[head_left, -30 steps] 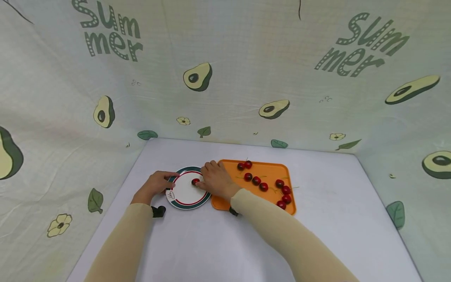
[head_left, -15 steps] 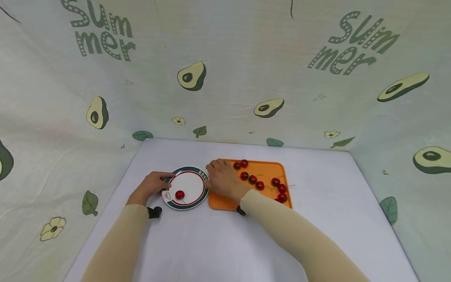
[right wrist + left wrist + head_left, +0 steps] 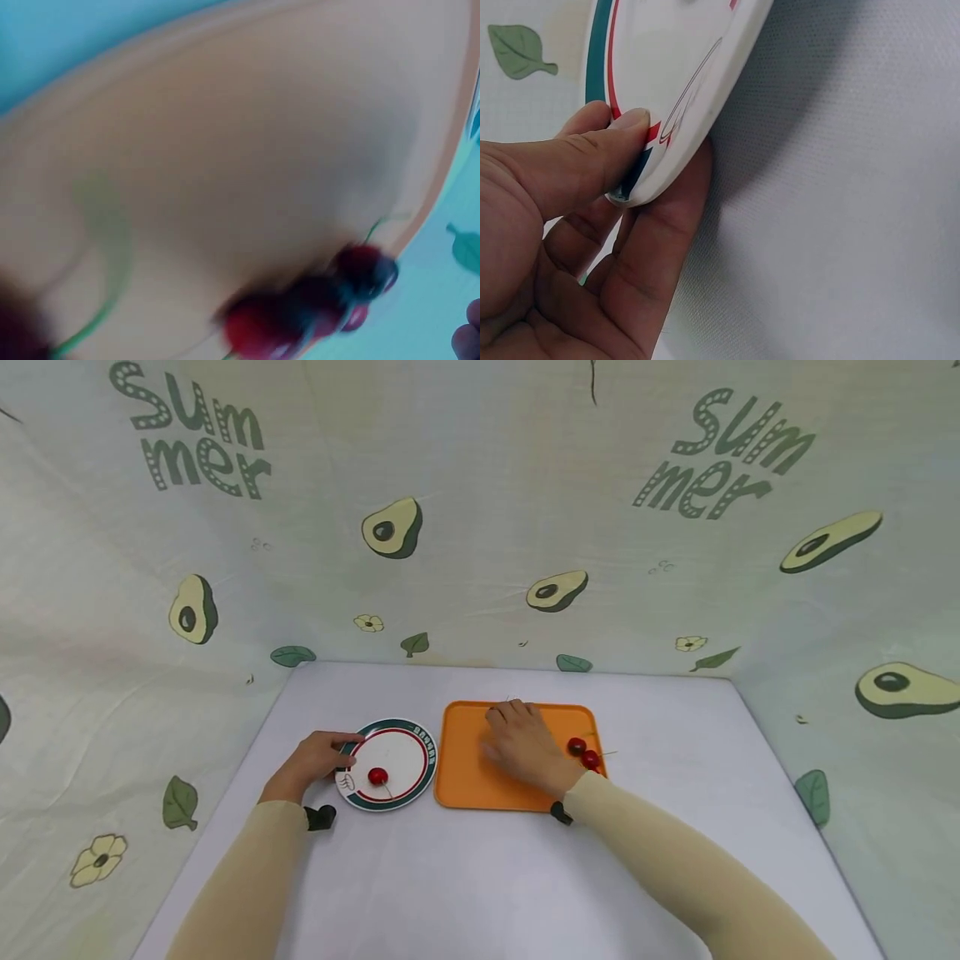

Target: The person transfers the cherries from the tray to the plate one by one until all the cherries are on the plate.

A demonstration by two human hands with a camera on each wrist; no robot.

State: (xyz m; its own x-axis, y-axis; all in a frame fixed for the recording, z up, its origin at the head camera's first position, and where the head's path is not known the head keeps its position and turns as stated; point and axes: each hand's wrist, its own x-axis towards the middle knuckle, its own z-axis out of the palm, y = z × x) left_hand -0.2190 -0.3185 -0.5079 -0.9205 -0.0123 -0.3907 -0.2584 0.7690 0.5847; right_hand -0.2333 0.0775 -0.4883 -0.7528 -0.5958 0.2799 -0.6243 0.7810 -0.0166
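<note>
We have 1 cherry (image 3: 378,776) on the plate (image 3: 401,750), whose rim our left hand (image 3: 313,755) pinches between thumb and fingers. More cherries (image 3: 576,746) are left on the orange tray (image 3: 461,772), beneath our right hand (image 3: 527,745); whether its fingers pinch anything, we cannot tell.

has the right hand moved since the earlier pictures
Yes, the right hand has moved rightward: against the orange tray in the head view, it has gone from the left edge, beside the plate, to over the middle.
</note>
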